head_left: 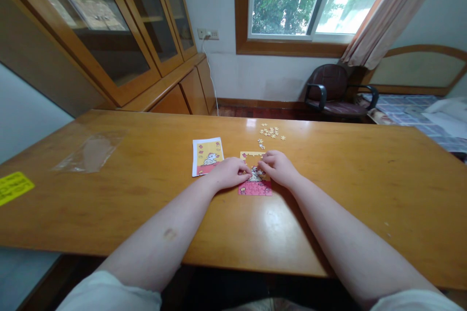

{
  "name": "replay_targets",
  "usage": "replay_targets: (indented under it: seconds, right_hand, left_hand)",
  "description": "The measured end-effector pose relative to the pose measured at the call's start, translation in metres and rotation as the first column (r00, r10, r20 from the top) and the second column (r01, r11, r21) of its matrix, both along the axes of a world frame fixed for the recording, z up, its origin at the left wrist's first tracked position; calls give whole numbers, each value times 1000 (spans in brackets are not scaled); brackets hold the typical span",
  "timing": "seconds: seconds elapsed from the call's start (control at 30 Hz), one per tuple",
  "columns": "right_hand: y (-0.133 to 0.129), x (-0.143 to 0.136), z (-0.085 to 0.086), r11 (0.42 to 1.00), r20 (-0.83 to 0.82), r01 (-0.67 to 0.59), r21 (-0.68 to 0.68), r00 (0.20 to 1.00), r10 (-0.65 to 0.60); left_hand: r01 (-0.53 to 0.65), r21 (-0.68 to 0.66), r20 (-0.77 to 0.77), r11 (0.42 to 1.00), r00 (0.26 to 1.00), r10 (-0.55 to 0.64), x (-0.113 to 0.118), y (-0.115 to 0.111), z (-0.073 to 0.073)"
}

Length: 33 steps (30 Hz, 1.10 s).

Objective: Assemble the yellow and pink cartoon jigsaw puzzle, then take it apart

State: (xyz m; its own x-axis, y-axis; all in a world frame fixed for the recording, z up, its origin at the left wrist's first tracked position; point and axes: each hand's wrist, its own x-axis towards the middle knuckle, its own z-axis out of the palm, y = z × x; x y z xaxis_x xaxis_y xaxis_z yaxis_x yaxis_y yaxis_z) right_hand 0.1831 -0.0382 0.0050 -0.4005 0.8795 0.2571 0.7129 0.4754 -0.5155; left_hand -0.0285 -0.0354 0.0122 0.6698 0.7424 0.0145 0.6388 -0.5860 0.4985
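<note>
A partly assembled jigsaw puzzle [255, 188] lies on the wooden table, pink at its bottom, with a white cat figure in the middle and a gap inside its yellow upper border. My left hand [231, 173] rests at the puzzle's left side, fingers bent together over its edge. On the right side, my right hand [278, 167] has its fingers pinched at the puzzle near the gap; whatever is between them is too small to make out. Left of the puzzle, partly behind my left hand, lies a reference picture [207, 150] of the same cat.
Several loose puzzle pieces [270, 132] lie beyond the puzzle on the table [146, 204]. A clear plastic bag [93, 151] and a yellow label [15, 188] are at the left. A chair [330, 90] stands behind the table, below the window's right side.
</note>
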Motion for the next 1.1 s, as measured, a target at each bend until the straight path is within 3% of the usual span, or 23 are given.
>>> replay_targets:
  seconds: [0.13,0.43,0.5,0.67,0.87,1.1]
  right_hand:
    - [-1,-1,-2,998,25,-67,-4,997,67]
    - [-2,-6,3,995,135,-96,16,987,93]
    - [0,-4,2,999,107,-33,19,994,31]
    - [10,6,-7,960,153,273,58,948,-278]
    - [18,14,-18,928,229,372,-3,904,-362]
    - [25,25,-14,815,214,580,7,795,-568]
  left_hand:
    - [-7,1,-11,1000,1000,7,0,0,0]
    - [-40,28,-4,999,999,40,2,-1,3]
    - [-39,39,9,998,999,38,2,-2,4]
    - [-56,25,36,998,998,55,2,-2,7]
    - [-144,-5,43,990,989,144,2,-2,9]
    - [-182,-21,46,983,982,182,2,-2,9]
